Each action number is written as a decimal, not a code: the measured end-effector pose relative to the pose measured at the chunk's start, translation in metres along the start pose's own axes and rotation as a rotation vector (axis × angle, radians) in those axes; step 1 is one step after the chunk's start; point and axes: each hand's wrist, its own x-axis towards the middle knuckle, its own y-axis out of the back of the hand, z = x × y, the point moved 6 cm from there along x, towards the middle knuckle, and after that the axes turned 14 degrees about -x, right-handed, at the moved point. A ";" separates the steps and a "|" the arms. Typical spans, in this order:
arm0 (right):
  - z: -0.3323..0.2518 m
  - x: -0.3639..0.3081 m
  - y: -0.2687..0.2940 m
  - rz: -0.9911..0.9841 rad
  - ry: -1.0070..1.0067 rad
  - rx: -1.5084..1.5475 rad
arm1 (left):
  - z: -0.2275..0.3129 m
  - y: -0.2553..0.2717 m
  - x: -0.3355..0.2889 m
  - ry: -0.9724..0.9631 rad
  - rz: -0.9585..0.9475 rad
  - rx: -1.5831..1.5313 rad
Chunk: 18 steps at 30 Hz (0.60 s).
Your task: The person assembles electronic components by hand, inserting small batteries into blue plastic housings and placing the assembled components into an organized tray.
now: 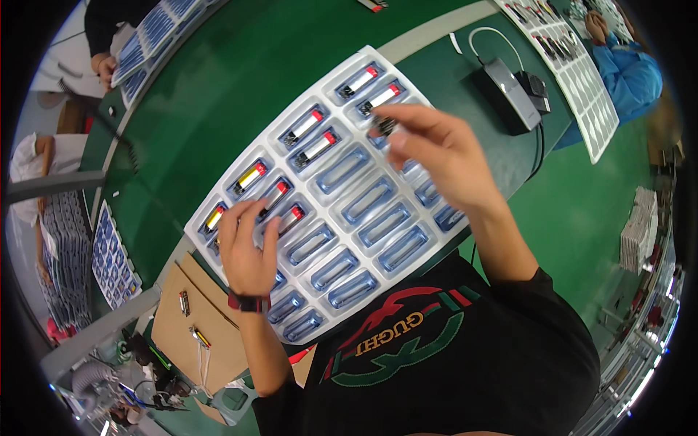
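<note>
Two hands, a left hand [251, 254] and a right hand [443, 152] with one dark piece [385, 126], over one white tray [314, 184] showing six white-and-red cylinders [303, 128] and two yellow-and-red cylinders [251, 177]; fingers may hide more. One grey box [511, 96] and one black adapter [535, 90] share the desk [465, 87], and at least two loose cylinders [185, 303] lie on brown cardboard [171, 327].

The right hand [443, 152] partly covers a small dark thing [384, 126], too blurred to identify. The left hand [249, 253] hides some of the tray [325, 208]. The top edge cuts off a red-and-black piece [373, 5]; the lower-left clutter [138, 370] is too jumbled to tell.
</note>
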 end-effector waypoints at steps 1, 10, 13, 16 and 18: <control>-0.005 -0.005 -0.015 -0.041 0.078 -0.045 | 0.011 -0.001 0.000 -0.008 -0.013 -0.003; -0.014 -0.031 -0.070 -0.286 0.052 0.175 | 0.052 -0.023 0.008 0.288 0.015 -1.356; -0.022 -0.032 -0.075 -0.303 0.103 0.157 | 0.052 -0.018 0.009 0.291 0.073 -1.361; -0.028 -0.033 -0.079 -0.290 0.143 0.165 | 0.050 -0.011 0.007 0.275 0.184 -1.548; -0.032 -0.032 -0.075 -0.276 0.244 -0.013 | 0.053 -0.006 0.010 0.249 0.222 -1.505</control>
